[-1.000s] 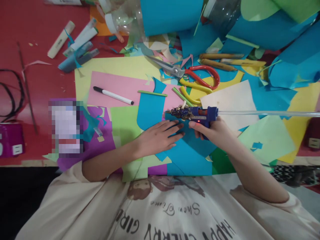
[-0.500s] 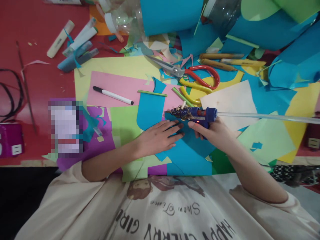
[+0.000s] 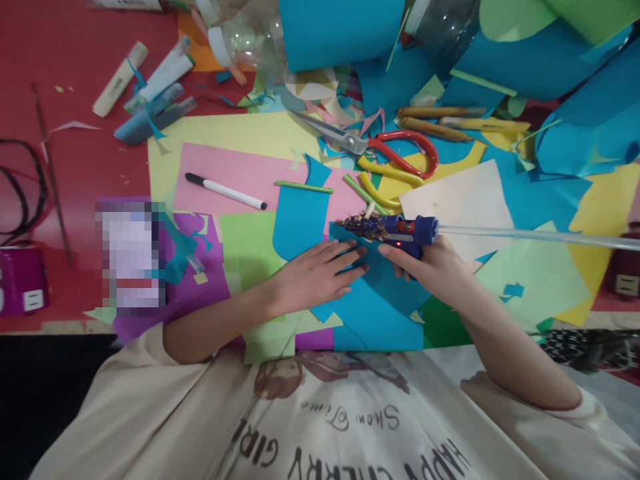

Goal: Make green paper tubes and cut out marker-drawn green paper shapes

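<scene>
My right hand (image 3: 431,265) is wrapped round the handle of a blue hot glue gun (image 3: 407,230). Its nozzle, crusted with brownish residue, points left over the top edge of a blue paper sheet (image 3: 380,313). A long clear glue stick (image 3: 530,233) sticks out of the gun's back to the right. My left hand (image 3: 320,277) lies flat on the blue sheet with its fingers stretched out and slightly apart, just below the nozzle. Left of the nozzle is a blue paper piece (image 3: 300,223) with a thin green strip (image 3: 304,187) across its top.
Red-handled scissors (image 3: 370,141) and yellow handles (image 3: 387,183) lie beyond the gun. A white marker (image 3: 227,191) rests on pink paper. Several markers (image 3: 120,79), brown crayon-like sticks (image 3: 443,112), paper scraps and clear bottles (image 3: 250,40) lie at the back. A blurred-out rectangle (image 3: 131,257) is at left.
My right hand and the glue gun have shifted very slightly to the right. My left hand stays in place on the paper.
</scene>
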Motion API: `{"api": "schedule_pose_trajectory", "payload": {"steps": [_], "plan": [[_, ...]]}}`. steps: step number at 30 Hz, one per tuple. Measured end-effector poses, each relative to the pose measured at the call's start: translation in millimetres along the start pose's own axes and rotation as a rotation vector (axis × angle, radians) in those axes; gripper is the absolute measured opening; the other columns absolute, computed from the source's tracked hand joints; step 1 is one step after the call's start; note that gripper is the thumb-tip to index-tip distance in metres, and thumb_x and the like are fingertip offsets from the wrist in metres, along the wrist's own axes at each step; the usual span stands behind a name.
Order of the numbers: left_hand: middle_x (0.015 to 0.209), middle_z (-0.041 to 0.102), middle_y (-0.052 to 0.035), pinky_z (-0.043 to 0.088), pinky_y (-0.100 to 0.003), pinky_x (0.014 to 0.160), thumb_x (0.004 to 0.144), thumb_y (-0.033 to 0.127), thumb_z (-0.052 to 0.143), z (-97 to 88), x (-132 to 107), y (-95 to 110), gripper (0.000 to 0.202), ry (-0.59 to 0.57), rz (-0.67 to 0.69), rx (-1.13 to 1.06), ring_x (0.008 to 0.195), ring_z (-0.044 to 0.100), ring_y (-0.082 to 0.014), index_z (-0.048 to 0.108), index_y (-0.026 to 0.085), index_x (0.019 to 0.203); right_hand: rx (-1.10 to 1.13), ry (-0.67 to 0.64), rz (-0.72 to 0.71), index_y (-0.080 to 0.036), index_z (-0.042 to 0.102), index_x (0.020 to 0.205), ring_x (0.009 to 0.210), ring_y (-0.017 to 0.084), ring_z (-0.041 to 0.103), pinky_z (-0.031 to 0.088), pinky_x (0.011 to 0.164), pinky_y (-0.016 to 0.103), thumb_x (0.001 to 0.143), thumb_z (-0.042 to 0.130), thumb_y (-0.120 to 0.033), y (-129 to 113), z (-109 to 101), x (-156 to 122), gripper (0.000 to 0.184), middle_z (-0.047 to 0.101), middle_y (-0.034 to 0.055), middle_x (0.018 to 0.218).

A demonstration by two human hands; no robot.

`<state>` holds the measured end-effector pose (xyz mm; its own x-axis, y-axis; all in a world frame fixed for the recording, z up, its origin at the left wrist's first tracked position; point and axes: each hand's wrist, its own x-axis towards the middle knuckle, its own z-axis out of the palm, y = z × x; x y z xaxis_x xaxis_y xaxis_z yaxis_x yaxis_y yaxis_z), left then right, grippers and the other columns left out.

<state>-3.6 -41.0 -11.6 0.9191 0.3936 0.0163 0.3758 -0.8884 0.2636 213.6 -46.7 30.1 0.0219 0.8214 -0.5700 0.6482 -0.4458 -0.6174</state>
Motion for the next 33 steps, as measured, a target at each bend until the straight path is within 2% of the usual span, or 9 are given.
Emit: {"api": "schedule_pose_trajectory", "payload": {"steps": [4,11,16,22,26,33], "plan": [[0.141,0.054,-0.0079,0.041,-0.041,0.107,0.097,0.032,0.043,0.5,-0.1,-0.3,0.038,0.007,0.012,0.003,0.133,0.047,-0.025,0.053,0.02,0.132,-0.043,0.005,0.047,-0.02,0.049,0.045,0.044,0.016,0.054,0.044,0.049,0.029,0.074,0.061,-0.054,-1.2,-2.1,-1.3,0.046,0.055,0.0028,0.044],[0.143,0.052,-0.0067,0.04,-0.041,0.108,0.097,0.032,0.044,-1.2,0.0,0.8,0.039,-0.006,0.001,0.007,0.134,0.046,-0.0245,0.052,0.021,0.134,-0.015,0.043,-0.004,-0.021,0.05,0.048,0.041,0.015,0.052,0.043,0.044,0.028,0.071,0.058,-0.061,2.7,-4.1,-3.9,0.047,0.055,0.0023,0.042],[0.144,0.051,-0.0069,0.038,-0.041,0.11,0.097,0.031,0.044,-1.4,0.4,1.0,0.04,-0.01,-0.007,0.004,0.136,0.044,-0.0241,0.051,0.021,0.135,-0.011,0.04,0.012,-0.021,0.049,0.049,0.043,0.015,0.053,0.044,0.047,0.028,0.071,0.058,-0.062,4.4,-5.8,-5.7,0.047,0.056,0.0024,0.045],[0.147,0.048,-0.0067,0.035,-0.04,0.112,0.097,0.033,0.044,-1.1,-0.3,1.2,0.042,-0.018,-0.006,0.009,0.139,0.04,-0.0233,0.049,0.022,0.137,-0.02,0.02,0.093,-0.021,0.05,0.049,0.046,0.016,0.053,0.044,0.051,0.029,0.074,0.061,-0.055,-0.4,-10.5,-8.2,0.043,0.055,0.0027,0.047],[0.148,0.046,-0.0064,0.033,-0.04,0.113,0.098,0.034,0.042,-1.9,0.0,1.4,0.043,-0.059,-0.013,0.009,0.14,0.038,-0.0231,0.047,0.023,0.139,-0.018,-0.016,0.074,-0.021,0.05,0.051,0.049,0.017,0.054,0.044,0.054,0.031,0.078,0.058,-0.055,1.1,-13.2,-10.0,0.044,0.058,0.0051,0.051],[0.149,0.045,-0.0059,0.033,-0.04,0.113,0.098,0.034,0.041,-1.5,-0.1,1.1,0.044,-0.07,-0.011,0.016,0.14,0.038,-0.0229,0.046,0.023,0.14,-0.03,-0.006,0.064,-0.021,0.049,0.05,0.049,0.017,0.053,0.042,0.055,0.032,0.077,0.057,-0.059,5.2,-15.9,-11.4,0.046,0.058,0.006,0.05]]}}
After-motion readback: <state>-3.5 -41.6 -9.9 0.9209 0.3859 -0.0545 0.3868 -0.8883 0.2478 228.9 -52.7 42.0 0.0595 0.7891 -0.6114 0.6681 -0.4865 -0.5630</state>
